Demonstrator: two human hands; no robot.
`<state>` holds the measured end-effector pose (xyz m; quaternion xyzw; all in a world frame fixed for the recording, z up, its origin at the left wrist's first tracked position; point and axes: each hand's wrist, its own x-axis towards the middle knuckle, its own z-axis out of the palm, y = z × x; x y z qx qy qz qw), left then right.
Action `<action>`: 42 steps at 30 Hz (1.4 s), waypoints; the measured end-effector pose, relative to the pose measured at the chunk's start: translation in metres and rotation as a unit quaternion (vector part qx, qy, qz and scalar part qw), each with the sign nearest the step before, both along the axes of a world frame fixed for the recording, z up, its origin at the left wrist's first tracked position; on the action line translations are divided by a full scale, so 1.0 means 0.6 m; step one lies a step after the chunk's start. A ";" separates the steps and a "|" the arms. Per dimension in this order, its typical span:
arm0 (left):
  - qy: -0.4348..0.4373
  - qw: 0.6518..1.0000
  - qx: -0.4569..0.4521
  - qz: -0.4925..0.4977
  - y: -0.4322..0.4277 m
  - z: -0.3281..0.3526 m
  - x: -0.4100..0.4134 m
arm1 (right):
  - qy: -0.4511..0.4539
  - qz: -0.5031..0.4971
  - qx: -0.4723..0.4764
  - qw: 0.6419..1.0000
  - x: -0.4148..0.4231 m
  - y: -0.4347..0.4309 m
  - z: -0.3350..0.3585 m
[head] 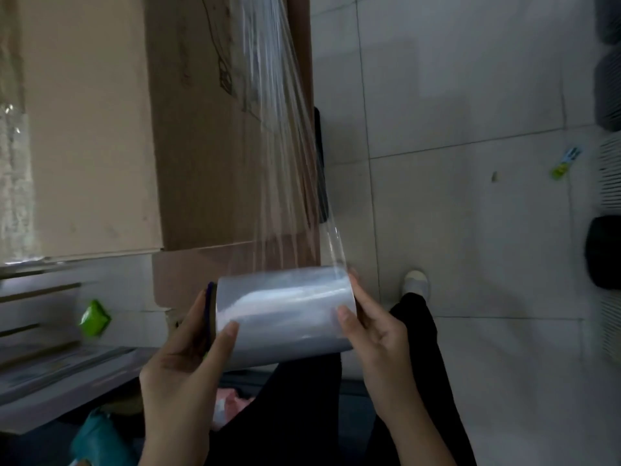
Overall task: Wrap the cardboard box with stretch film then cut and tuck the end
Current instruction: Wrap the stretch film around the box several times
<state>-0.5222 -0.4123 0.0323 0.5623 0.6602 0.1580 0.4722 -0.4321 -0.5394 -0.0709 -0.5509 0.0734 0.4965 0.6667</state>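
A storeroom or packing area, not a furnished room: pale tiled floor [470, 230], a tall cardboard box [201, 146] standing on it, flat boards [50, 371] stacked low at left, scraps of litter [560, 169] and dark bins [605, 253] along the right edge.

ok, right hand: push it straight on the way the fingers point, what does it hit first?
The right hand points up-left along the film roll it grips. Past that, probably the stretched film, then the cardboard box; depth is unclear.

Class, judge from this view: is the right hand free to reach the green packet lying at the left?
Probably not now: the right hand grips one end of the film roll, and the left hand and roll lie between it and the green packet.
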 end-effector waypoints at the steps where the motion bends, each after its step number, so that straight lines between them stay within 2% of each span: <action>1: 0.009 1.000 0.004 -0.015 0.012 -0.001 -0.007 | 0.006 -0.005 -0.006 1.000 -0.013 0.009 -0.002; 11: 0.054 0.981 0.039 -0.183 0.136 -0.007 -0.060 | 0.062 -0.139 -0.041 0.987 -0.139 0.121 -0.014; 15: 0.045 0.976 0.016 -0.213 0.155 -0.019 -0.079 | 0.072 -0.190 -0.036 0.978 -0.164 0.126 -0.015; 23: 0.029 0.966 0.034 -0.254 0.175 -0.028 -0.117 | 0.064 -0.262 -0.049 0.962 -0.218 0.130 -0.008; 34: 0.023 0.924 0.034 -0.381 0.268 -0.029 -0.190 | 0.055 -0.395 -0.031 0.917 -0.350 0.220 -0.005; 39: 0.030 0.916 0.037 -0.398 0.294 -0.022 -0.240 | 0.056 -0.416 0.000 0.908 -0.412 0.246 -0.010; 42: 0.021 0.915 0.017 -0.403 0.313 -0.019 -0.264 | 0.060 -0.453 0.001 0.890 -0.449 0.267 -0.012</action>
